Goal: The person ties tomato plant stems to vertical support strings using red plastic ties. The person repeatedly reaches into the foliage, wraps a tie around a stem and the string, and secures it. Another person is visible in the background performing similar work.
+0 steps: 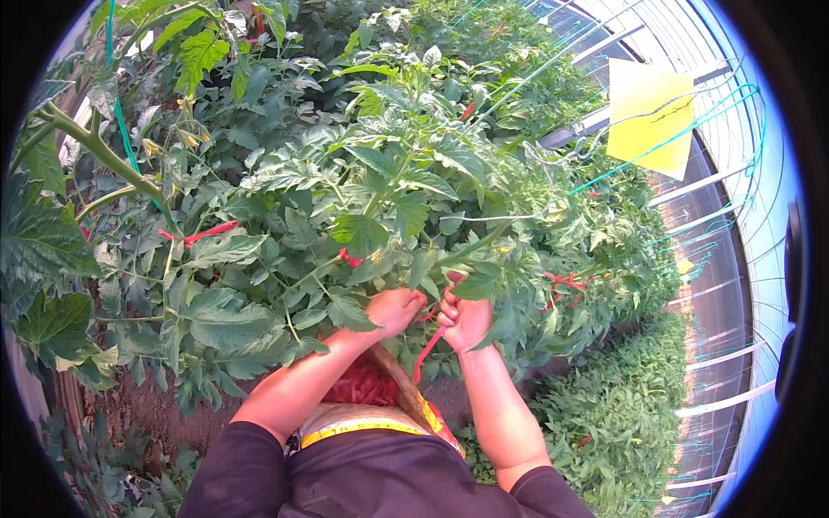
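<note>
My left hand [396, 312] is closed among tomato leaves, its fingertips pinching one part of a red tie strip [427, 355]. Close on its right, my right hand [467, 320] has curled fingers around the same strip, whose loose tail hangs below the fist. Between the two hands the strip curves beside a tomato plant [401, 188]; leaves hide whether it circles a stem. Just above the right hand a thick green stem [476, 243] runs up to the right. At my waist hangs an open bag [353, 414] that holds many red strips [364, 383].
Red ties [201, 234] mark stems on the left, with more red ties [567, 281] at right. Green twine [122, 123] runs down a leaning stem [97, 146]. A yellow sheet [649, 120] hangs at upper right, near strings and the greenhouse frame. Another plant row [622, 401] stands lower right.
</note>
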A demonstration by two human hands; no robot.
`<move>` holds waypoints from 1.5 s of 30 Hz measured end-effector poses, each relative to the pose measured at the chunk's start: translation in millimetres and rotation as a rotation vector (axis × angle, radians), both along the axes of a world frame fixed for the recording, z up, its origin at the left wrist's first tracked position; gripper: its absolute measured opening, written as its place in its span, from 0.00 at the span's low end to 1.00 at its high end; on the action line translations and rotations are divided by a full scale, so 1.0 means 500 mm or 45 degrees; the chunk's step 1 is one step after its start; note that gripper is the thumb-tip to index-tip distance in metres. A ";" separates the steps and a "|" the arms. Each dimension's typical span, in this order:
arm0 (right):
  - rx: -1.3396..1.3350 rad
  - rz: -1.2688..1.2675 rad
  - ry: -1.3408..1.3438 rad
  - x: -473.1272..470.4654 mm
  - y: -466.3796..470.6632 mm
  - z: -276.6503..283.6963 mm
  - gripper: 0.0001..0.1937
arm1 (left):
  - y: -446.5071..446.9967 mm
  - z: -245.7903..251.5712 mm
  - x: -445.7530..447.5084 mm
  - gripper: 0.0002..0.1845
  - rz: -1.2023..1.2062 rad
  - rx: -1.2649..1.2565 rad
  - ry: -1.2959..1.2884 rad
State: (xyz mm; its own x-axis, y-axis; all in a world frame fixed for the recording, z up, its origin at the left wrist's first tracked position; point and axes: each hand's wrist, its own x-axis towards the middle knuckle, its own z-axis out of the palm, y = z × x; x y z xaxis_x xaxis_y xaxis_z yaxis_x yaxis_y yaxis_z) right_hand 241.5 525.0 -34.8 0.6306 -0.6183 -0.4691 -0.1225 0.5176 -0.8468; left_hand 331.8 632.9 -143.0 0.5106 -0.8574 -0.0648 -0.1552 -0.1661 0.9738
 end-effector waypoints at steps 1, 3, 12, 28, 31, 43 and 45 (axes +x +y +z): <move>0.057 -0.036 -0.020 0.012 -0.003 0.008 0.23 | 0.002 0.005 -0.001 0.18 0.029 -0.004 -0.010; 0.174 -0.115 -0.058 0.032 -0.002 0.020 0.26 | 0.003 0.012 -0.003 0.18 0.056 -0.032 -0.011; 0.394 -0.120 -0.074 0.059 -0.011 0.050 0.27 | 0.013 0.009 -0.004 0.16 0.077 -0.132 0.046; -1.006 0.690 0.192 -0.058 -0.101 -0.035 0.19 | 0.028 0.002 -0.002 0.13 -0.056 -0.115 0.113; -2.053 1.014 0.224 -0.055 -0.108 0.016 0.22 | 0.015 -0.016 0.004 0.13 -0.086 -0.020 -0.059; -1.841 1.884 0.894 -0.107 -0.048 0.066 0.22 | 0.007 0.003 0.016 0.15 -0.004 -0.002 -0.028; -2.029 1.683 0.738 -0.105 -0.054 0.076 0.18 | 0.006 0.004 0.020 0.15 0.043 -0.006 0.004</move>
State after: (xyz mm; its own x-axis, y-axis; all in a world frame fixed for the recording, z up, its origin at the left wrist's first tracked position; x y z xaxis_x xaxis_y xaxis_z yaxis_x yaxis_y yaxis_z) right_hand 188.9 498.0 3.2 0.9252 -0.0129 -0.3793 -0.0574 -0.9927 -0.1063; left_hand 341.8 636.0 -140.8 0.5390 -0.8400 -0.0626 -0.1463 -0.1665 0.9751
